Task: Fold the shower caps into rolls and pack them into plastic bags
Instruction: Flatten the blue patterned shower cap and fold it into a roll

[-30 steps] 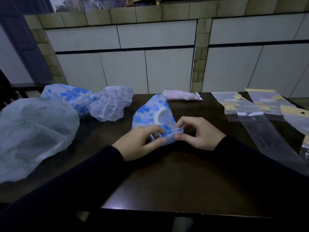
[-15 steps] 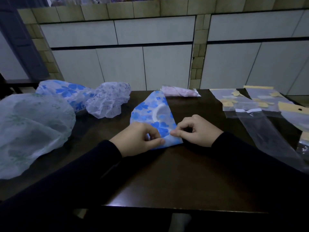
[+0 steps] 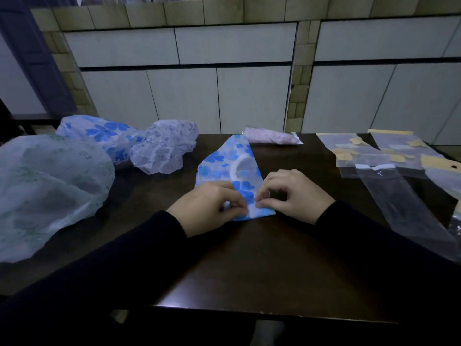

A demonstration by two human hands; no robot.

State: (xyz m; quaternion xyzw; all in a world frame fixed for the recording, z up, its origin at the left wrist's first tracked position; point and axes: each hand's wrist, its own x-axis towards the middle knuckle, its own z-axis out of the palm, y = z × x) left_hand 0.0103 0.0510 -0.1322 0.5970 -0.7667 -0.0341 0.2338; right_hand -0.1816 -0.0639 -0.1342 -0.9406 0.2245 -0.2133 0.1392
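On the dark wooden table [image 3: 249,270], left hand [image 3: 207,208] and right hand [image 3: 291,193] pinch the near edge of the flattened blue-flowered plastic shower cap [image 3: 224,163], seemingly starting its roll, which needs tight, even turns away from the person

Folded blue-flowered shower cap [image 3: 228,168] flat on the dark surface [image 3: 249,258], its near edge pinched by the left hand [image 3: 208,208] and right hand [image 3: 290,193]. Loose caps [image 3: 50,186] lie beyond and outboard of the left hand; clear plastic bags [image 3: 389,186] lie outboard of the right hand.
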